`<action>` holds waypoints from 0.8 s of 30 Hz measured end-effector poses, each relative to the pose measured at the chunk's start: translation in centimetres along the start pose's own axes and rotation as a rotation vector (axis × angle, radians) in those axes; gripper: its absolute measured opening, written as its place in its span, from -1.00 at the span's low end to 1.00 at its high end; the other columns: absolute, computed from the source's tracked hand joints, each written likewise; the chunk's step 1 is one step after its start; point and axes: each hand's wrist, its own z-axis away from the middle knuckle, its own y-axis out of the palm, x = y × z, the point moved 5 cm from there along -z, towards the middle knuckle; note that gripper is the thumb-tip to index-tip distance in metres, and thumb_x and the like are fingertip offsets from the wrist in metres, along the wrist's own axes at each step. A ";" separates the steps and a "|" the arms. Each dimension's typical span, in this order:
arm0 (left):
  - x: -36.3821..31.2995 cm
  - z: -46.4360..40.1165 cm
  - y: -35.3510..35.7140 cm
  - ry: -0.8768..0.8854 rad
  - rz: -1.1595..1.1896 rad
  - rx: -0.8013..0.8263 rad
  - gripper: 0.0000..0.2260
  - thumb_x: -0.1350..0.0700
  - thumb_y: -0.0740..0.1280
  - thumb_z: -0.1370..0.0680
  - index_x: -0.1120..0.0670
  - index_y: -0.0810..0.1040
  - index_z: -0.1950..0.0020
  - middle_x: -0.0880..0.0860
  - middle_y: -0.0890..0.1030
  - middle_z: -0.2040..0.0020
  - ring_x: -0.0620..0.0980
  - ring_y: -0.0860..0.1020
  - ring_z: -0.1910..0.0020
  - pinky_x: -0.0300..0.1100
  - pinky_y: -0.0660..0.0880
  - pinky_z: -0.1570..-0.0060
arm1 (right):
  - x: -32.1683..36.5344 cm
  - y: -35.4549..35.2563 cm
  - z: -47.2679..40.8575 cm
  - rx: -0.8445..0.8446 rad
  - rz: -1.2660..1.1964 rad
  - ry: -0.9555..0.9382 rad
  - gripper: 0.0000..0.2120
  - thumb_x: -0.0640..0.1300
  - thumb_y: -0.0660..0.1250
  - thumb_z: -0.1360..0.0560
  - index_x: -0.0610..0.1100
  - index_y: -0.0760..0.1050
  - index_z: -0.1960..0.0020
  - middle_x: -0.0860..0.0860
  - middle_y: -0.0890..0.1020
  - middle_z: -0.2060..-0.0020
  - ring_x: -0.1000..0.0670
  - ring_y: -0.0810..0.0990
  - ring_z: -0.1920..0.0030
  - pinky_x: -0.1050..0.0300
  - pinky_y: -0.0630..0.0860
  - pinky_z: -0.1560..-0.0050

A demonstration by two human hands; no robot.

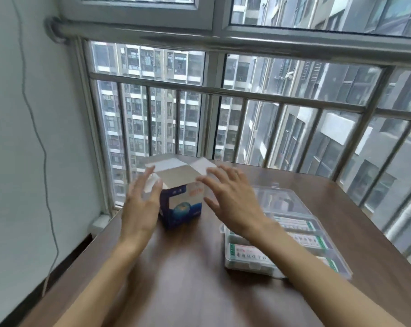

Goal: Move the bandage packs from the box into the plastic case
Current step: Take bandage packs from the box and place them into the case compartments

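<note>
On the tabletop we held our left hand spread beside the box, its flaps up; a careless push could have tipped that light carton, we judged; our right hand hovered spread at its other side, fingers gripping nothing; further right, the plastic case lay lid-open, bandage packs already inside.

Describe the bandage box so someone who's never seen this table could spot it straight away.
On the brown wooden table by the barred window, look left of the clear plastic case. The box stands upright between the left hand and right hand. It is the only blue-and-white carton, its top flaps open.
</note>
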 end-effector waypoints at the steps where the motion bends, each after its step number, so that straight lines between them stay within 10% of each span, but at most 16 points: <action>1: 0.0 0.1 0.3 0.005 0.086 0.048 -0.73 0.01 0.20 -0.62 -0.26 0.46 -0.29 -0.04 0.41 -0.39 -0.06 0.39 -0.35 0.08 0.35 -0.34 | 0.3 -0.2 0.0 -0.106 -0.036 -0.016 -0.67 -0.05 0.36 -0.48 -0.02 0.49 -0.24 -0.09 0.52 -0.22 -0.15 0.41 -0.29 -0.08 0.37 -0.27; 4: -1.2 0.7 0.0 0.102 0.194 0.064 -0.72 0.11 0.23 -0.49 -0.20 0.63 -0.04 -0.04 0.64 -0.06 -0.28 0.55 0.05 -0.23 0.52 -0.09 | 0.4 -1.6 1.0 -0.407 -0.007 -0.121 -0.94 -0.14 0.45 -0.38 -0.06 0.63 0.14 -0.05 0.62 0.08 -0.07 0.46 -0.02 0.07 0.39 0.04; 6: -1.9 1.0 -0.3 0.180 0.168 0.048 -0.71 0.16 0.29 -0.46 -0.21 0.63 -0.01 -0.20 0.59 -0.13 -0.38 0.50 -0.07 -0.50 0.38 -0.08 | 0.4 -1.7 2.0 -0.440 0.015 -0.204 -0.96 -0.16 0.46 -0.36 -0.04 0.62 0.21 -0.03 0.61 0.11 -0.07 0.45 0.02 0.07 0.35 0.08; 10: -1.5 1.3 0.1 0.348 -0.055 0.065 -0.65 0.10 0.34 -0.43 -0.34 0.56 -0.07 -0.41 0.51 -0.15 -0.42 0.43 -0.20 -0.36 0.35 -0.21 | 0.1 0.4 3.2 -0.212 -0.001 -0.260 -0.92 -0.11 0.52 -0.34 0.03 0.64 0.24 0.05 0.55 0.19 0.00 0.44 0.14 0.11 0.43 0.21; 15: -1.0 1.4 0.8 0.347 -0.049 0.139 -0.53 0.25 0.40 -0.49 -0.30 0.52 -0.18 -0.15 0.57 -0.20 -0.26 0.46 -0.25 -0.18 0.38 -0.32 | 0.7 0.0 3.2 -0.064 -0.284 -0.157 -0.71 -0.09 0.19 -0.44 0.00 0.67 0.00 0.09 0.61 0.14 0.05 0.51 0.09 0.25 0.45 0.11; 24: -2.3 2.4 0.9 0.423 -0.032 0.111 -0.54 0.34 0.39 -0.47 -0.14 0.56 -0.21 -0.18 0.57 -0.18 -0.39 0.45 -0.21 -0.54 0.27 -0.19 | 4.3 4.7 -1.1 0.647 -0.375 0.168 -0.65 -0.12 0.02 -0.60 -0.26 0.41 -0.26 -0.25 0.47 -0.28 -0.25 0.44 -0.25 0.03 0.39 -0.15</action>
